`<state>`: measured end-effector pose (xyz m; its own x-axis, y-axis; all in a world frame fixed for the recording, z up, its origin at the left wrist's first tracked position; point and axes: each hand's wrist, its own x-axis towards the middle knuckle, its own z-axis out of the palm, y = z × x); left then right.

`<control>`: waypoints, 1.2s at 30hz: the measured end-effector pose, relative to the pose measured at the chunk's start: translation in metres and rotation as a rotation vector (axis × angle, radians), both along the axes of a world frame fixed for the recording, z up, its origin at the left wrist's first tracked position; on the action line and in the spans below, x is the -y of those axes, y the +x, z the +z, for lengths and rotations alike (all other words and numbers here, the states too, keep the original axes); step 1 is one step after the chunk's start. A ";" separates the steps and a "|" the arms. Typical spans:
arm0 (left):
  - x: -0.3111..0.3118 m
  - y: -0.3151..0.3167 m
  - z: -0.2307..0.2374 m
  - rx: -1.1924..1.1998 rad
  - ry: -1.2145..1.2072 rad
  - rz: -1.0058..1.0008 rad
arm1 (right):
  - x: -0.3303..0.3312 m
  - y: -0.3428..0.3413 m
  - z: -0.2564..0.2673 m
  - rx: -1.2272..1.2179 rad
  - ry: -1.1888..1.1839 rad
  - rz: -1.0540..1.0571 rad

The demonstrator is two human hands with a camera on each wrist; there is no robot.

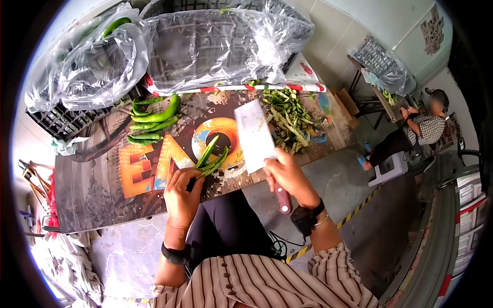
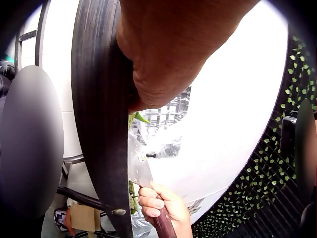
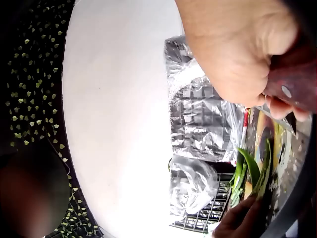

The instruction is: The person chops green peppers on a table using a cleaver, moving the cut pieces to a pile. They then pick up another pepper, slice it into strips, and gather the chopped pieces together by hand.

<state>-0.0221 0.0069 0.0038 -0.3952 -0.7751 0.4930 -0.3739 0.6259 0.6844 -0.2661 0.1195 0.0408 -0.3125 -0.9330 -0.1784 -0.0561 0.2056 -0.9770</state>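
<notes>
My left hand pinches the near ends of long green chili pepper pieces at the front of the table; they look split lengthwise and fan apart at the far end. In my right hand is a cleaver, gripped by its dark red handle. Its broad blade is raised beside the pieces, to their right, pointing away from me. The right wrist view shows the split pepper between the left fingers. Several whole green peppers lie in a stack behind the left hand. Chopped pepper is heaped right of the blade.
Plastic-lined black crates line the table's back edge, one with a clear bag at the left. The worn wooden table bears printed orange letters. Far right, a person sits by another small table.
</notes>
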 end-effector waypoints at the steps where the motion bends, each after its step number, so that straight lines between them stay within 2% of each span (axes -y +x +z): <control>1: 0.000 0.000 0.000 -0.002 0.001 0.004 | -0.002 -0.008 0.000 -0.001 0.021 -0.055; 5: 0.001 0.002 -0.002 0.022 -0.016 0.000 | -0.013 -0.031 0.001 -0.090 -0.059 -0.288; 8: -0.001 0.002 0.000 0.039 -0.030 0.013 | -0.026 -0.033 0.006 -0.058 -0.134 -0.359; 13: -0.006 0.002 0.003 0.009 0.004 0.017 | -0.037 -0.010 0.008 0.059 -0.117 -0.367; 17: -0.006 0.001 0.017 0.098 -0.139 -0.038 | -0.043 0.000 -0.002 0.113 -0.113 -0.327; 19: -0.004 -0.004 0.017 0.062 -0.120 -0.011 | -0.045 0.003 -0.003 0.141 -0.103 -0.337; 23: 0.017 -0.021 0.016 0.149 -0.188 0.006 | -0.049 0.005 -0.004 0.134 -0.134 -0.318; 25: 0.021 -0.028 0.014 0.314 -0.139 -0.008 | -0.052 0.007 -0.005 0.139 -0.139 -0.311; 29: 0.024 -0.035 0.007 0.380 -0.149 -0.012 | -0.057 0.012 -0.003 0.141 -0.118 -0.335; 36: 0.028 -0.040 0.004 0.265 -0.121 -0.006 | -0.060 0.015 -0.004 0.155 -0.107 -0.328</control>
<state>-0.0622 -0.0215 0.0075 -0.5271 -0.7141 0.4606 -0.5253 0.6999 0.4839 -0.2512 0.1797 0.0364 -0.5745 -0.8039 -0.1540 0.1458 0.0846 -0.9857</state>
